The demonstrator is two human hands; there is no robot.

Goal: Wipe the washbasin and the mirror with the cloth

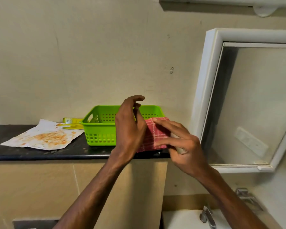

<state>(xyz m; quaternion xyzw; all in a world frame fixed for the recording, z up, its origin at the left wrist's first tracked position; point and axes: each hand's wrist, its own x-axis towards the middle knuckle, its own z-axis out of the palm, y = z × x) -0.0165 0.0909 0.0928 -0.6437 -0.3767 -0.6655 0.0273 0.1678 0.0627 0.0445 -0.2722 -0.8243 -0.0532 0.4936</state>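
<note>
A red checked cloth [155,134] is held up between my two hands, in front of the right end of a green basket. My left hand [130,128] shows its back to the camera and its curled fingers grip the cloth's left edge. My right hand [183,146] lays its fingers across the cloth's front, with the thumb below it, pinching the right edge. The mirror [254,104] in its white frame hangs on the wall to the right. A corner of the white washbasin [180,219] with its tap [206,215] shows at the bottom right.
The green plastic basket [99,129] stands on a black counter [40,152]. To its left lie a stained paper [43,138] and a yellow packet [71,121]. A small metal fitting [248,197] juts from the wall above the basin.
</note>
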